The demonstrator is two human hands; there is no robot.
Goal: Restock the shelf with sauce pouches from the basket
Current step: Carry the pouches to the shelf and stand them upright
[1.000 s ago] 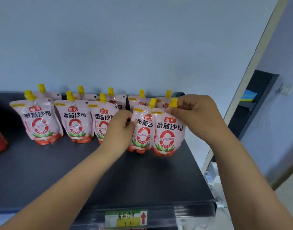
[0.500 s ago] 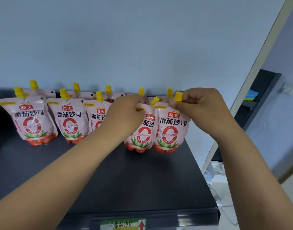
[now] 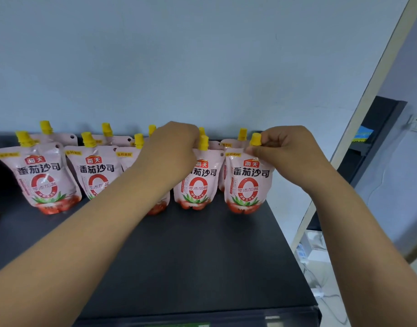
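Head view: close, facing forward-down onto shelf [image 3: 202, 267], wall behind.

This looks like a shop, or a room set up as one. A dark shelf [image 3: 202, 267] carries two rows of identical pink tomato-sauce pouches [image 3: 247, 182], yellow-capped, their labels facing front like goods on display. A glossy label rail [image 3: 250, 319] runs along its front edge. Behind stands a plain pale-blue wall [image 3: 202, 67], with a wall socket [image 3: 416, 123] and cables [image 3: 330, 300] to the right.

Pink, yellow-capped sauce pouches [image 3: 247, 182] upright in 2 rows, far back on the dark shelf [image 3: 202, 260]
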